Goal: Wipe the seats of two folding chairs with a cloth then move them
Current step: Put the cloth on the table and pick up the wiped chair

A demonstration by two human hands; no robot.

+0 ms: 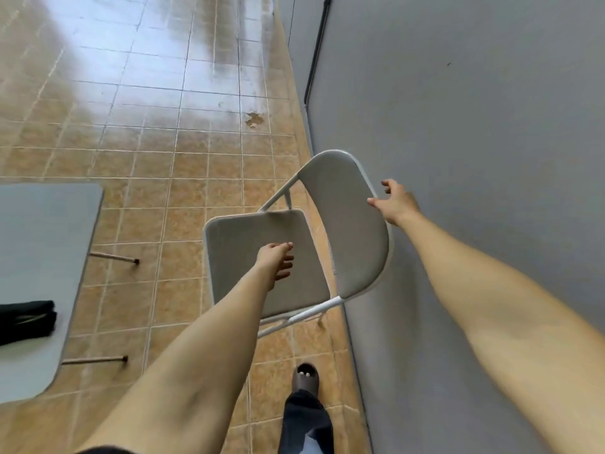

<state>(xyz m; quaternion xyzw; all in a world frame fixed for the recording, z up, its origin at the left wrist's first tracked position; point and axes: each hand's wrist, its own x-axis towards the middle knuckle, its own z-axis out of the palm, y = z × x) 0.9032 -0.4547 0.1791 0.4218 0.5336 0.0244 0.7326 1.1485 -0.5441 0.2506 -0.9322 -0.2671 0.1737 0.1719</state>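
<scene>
One grey folding chair [347, 224] with a white metal frame stands unfolded on the tiled floor beside the grey wall, its backrest toward the wall. My left hand [276, 260] hovers over the chair's seat [242, 237] with fingers loosely bent and holds nothing. My right hand [394, 201] is at the upper right edge of the backrest, fingers spread and slightly curved around the rim without a plain grip. No second chair is in view. A dark folded cloth [26, 321] lies on the grey table at the left.
A grey table [36, 244] with thin brown legs stands at the left. A grey wall [474, 126] runs along the right. My foot in a brown slipper [306, 376] is on the tan tiled floor [163, 132] just behind the chair.
</scene>
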